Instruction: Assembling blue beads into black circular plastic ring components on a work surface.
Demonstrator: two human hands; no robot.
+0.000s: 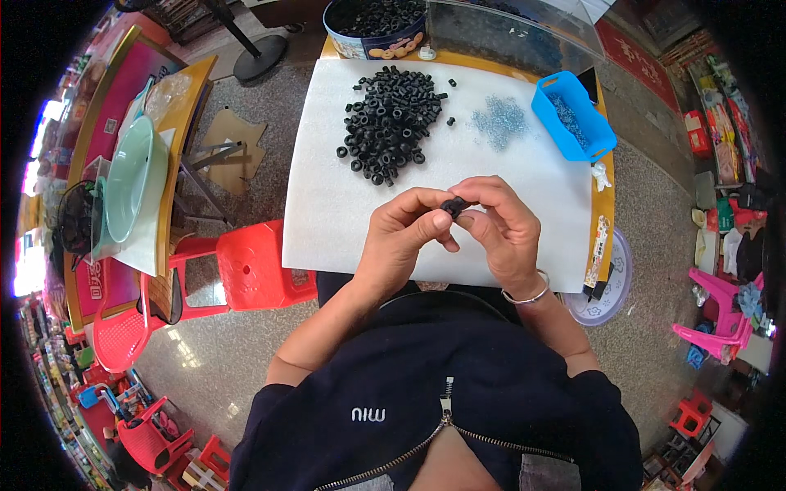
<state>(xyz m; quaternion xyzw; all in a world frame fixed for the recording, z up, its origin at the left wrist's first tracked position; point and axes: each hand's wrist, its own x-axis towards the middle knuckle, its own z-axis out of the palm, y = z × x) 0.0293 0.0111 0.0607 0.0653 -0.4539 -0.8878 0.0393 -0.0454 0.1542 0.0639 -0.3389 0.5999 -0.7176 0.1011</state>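
Above the near part of the white sheet point(327, 217), my left hand point(403, 233) and my right hand point(506, 233) meet. Between the thumbs and fingertips of both is a small black part point(453, 206), its shape partly covered by the fingers. Just beyond my left hand lies a heap of short black ring-shaped pieces point(391, 119). A couple of single black pieces sit to the right of that heap. Farther right, tiny pale blue bits point(500, 120) are spread on the sheet. A blue plastic basket point(598, 147) by the sheet's right edge holds more tiny bits.
At the table's far end stand a round tin point(375, 49) of black pieces and a clear plastic box point(516, 37). A red stool point(250, 266) is at the left. A side table farther left bears a pale green basin point(135, 176). A round patterned tray point(618, 274) shows at right.
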